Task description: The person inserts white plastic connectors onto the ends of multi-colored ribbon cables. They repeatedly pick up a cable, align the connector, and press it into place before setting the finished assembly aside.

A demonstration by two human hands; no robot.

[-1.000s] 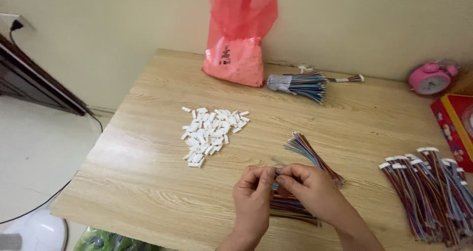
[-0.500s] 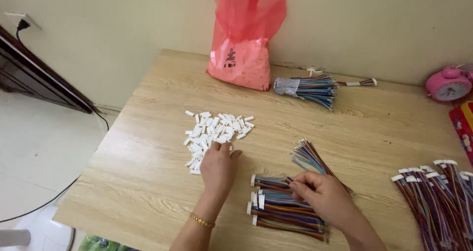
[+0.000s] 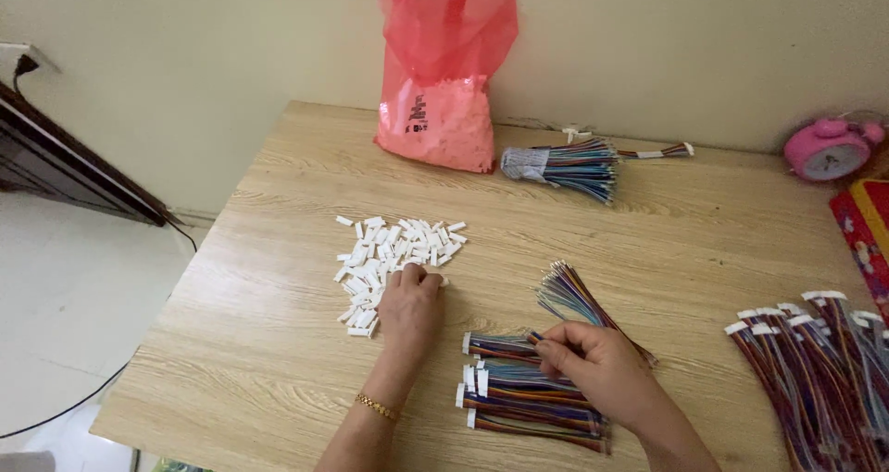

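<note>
White connectors [image 3: 394, 254] mid-table: left hand [image 3: 410, 307] pinches there, prob. one piece; right hand [image 3: 593, 365] grips loose wires [image 3: 574, 296] w/ fingers closed. Take one only.

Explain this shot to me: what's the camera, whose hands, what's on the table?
One picture, from a camera on a person's head, looking down at their own two bare hands; no machine. The left hand rests its fingers on a pile of small white connectors. The right hand pinches a loose wire bundle, over a stack of finished wires. Also on the wooden table: a red bag, a taped wire bunch, more wires at right and a pink clock.
</note>
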